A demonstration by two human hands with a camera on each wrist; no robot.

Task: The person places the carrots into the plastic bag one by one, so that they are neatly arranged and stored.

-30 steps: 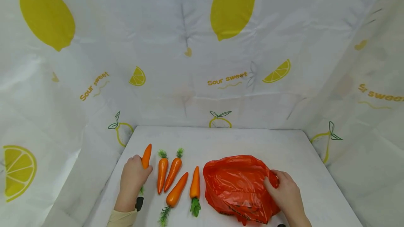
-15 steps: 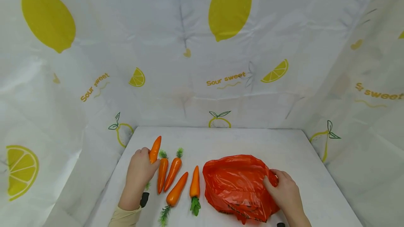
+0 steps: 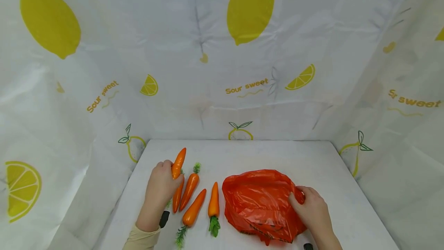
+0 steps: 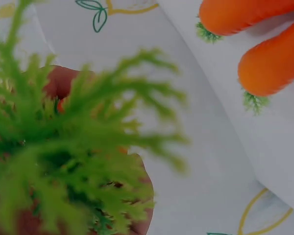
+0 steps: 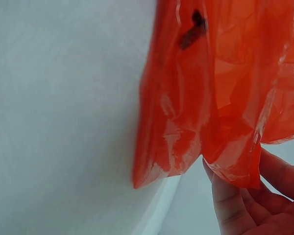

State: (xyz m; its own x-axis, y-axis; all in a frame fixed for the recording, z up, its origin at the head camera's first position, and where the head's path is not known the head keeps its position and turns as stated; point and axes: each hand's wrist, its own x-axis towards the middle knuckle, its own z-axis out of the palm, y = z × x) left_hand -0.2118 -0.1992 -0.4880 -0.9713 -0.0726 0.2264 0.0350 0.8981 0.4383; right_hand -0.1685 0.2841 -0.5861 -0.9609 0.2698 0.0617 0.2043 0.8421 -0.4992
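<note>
My left hand [image 3: 160,189] grips an orange toy carrot [image 3: 179,161], tip pointing up and away, over the left part of the table. Its frilly green top [image 4: 83,142] fills much of the left wrist view and hides most of the fingers. Just right of that hand lie two carrots [image 3: 190,188] side by side, one partly covered by the hand. On the right, a red plastic bag [image 3: 258,200] stands with its mouth spread. My right hand [image 3: 315,208] pinches the bag's right edge between thumb and fingers, as the right wrist view also shows.
Between the left hand and the bag lie two more carrots, one slanted [image 3: 194,208] and one with a leafy top [image 3: 214,203]. The white table [image 3: 243,155] is enclosed by a lemon-print sheet [image 3: 187,107] at the back and sides.
My left hand has carried its carrot to the right and away from me, partly over the leftmost lying carrot. The right hand keeps its hold on the bag's edge.
</note>
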